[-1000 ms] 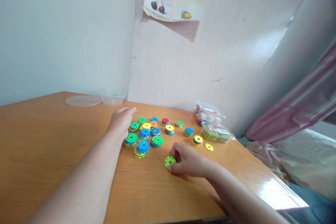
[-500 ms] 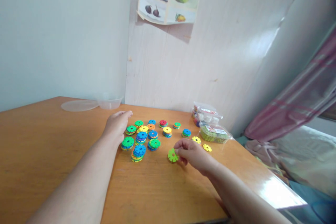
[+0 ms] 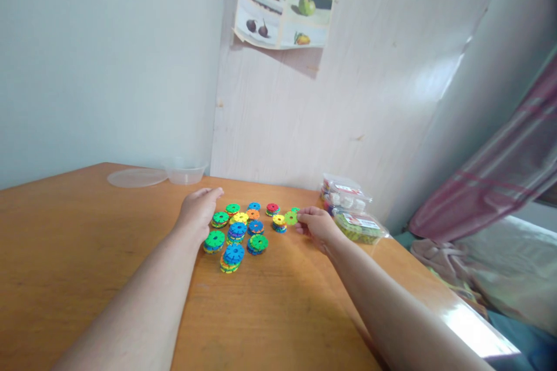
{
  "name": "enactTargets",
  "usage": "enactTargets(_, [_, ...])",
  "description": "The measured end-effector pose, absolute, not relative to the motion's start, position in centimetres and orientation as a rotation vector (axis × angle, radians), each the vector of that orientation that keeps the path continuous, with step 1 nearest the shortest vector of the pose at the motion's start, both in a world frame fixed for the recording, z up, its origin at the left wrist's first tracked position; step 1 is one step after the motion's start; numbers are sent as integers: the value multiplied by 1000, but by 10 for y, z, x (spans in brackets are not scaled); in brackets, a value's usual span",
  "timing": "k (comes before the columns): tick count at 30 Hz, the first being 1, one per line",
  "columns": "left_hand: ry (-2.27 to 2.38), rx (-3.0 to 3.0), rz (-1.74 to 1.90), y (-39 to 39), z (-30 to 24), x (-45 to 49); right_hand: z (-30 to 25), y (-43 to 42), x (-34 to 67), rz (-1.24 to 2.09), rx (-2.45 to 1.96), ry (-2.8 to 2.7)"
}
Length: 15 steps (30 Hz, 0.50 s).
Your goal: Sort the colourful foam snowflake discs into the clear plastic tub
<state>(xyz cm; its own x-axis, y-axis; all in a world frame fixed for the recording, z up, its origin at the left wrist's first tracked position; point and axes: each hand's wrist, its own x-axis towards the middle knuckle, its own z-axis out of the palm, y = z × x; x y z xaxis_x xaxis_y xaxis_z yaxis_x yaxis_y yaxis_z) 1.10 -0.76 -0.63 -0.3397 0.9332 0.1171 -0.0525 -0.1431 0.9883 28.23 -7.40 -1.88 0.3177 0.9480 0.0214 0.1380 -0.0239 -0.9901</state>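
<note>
My right hand [image 3: 318, 227] pinches a lime-green notched plastic disc [image 3: 290, 218] by its edge, close to a stack topped with yellow [image 3: 279, 221]. A green-topped stack [image 3: 295, 210] shows partly behind the disc. My left hand [image 3: 198, 213] lies beside the stacks on their left, fingers stretched out and holding nothing. Nearest to it are green-topped stacks [image 3: 220, 218] of notched discs. Several more stacks stand between my hands, among them a blue-topped one [image 3: 234, 254] at the front and a red-topped one [image 3: 272, 208] at the back.
Clear plastic boxes [image 3: 348, 200] with contents are stacked at the back right, a box of green pieces [image 3: 359, 227] in front. A translucent bowl [image 3: 186, 175] and a round lid [image 3: 137, 178] sit at the back left of the wooden table [image 3: 87, 255], against the wall.
My right hand has carried the lime-green disc away from me, up to the back stacks, and now covers the stacks and yellow discs at right. My left hand stays beside the stacks.
</note>
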Motion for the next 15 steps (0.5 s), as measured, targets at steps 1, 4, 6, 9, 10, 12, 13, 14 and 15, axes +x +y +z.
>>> enactTargets(1, [1334, 1063, 1594, -8, -6, 11, -19, -70, 278, 898, -1463, -1077])
enactTargets(4, [1334, 1072, 1596, -8, -6, 11, -19, -61, 268, 879, -1513, -1131])
enactTargets(6, [1331, 1080, 1598, -8, -6, 11, -19, -59, 267, 848, -1545, -1167])
enactTargets(9, [1327, 1078, 1597, -9, -6, 10, -19, -63, 271, 796, -1588, -1211])
enactTargets(10, [1323, 1075, 1597, -9, -5, 10, -19, -68, 275, 777, -1600, -1222])
enactTargets(12, [1313, 1068, 1601, -11, -4, 11, -17, -79, 286, 725, -1619, -1239])
enactTargets(13, [1312, 1065, 1603, -11, -3, 11, -17, -86, 294, 693, -1623, -1243])
enactTargets(14, [1311, 1064, 1603, -11, -3, 11, -17, -94, 304, 661, -1623, -1241])
enactTargets(15, [1312, 1062, 1604, -11, -3, 11, -17, -102, 315, 614, -1635, -1243])
